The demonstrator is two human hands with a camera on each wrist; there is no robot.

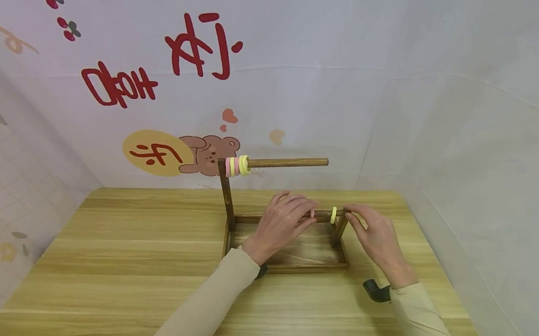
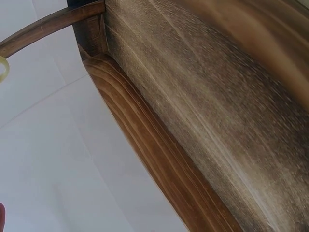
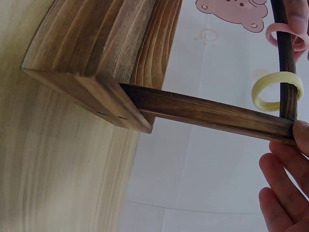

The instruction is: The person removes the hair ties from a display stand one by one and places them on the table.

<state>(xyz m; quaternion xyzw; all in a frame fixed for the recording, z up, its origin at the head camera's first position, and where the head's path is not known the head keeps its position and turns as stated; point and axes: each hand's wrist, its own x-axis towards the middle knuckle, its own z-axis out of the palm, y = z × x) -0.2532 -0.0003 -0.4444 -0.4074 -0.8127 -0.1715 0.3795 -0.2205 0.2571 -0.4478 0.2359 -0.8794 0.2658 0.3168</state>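
A dark wooden rack has a tray-like base and two bars at different heights. My left hand pinches a pink hair tie hanging around the lower bar; the palm hides part of that bar. To its right, a yellow hair tie loops loosely around the same bar, near the short post. At the top of this post, my right hand grips the joint between thumb and fingers. The left wrist view shows mostly the rack's base.
Several pink and yellow hair ties sit together on the upper bar, close to the tall post. The rack stands on a wood-grain table. Behind it is a white printed wall covering.
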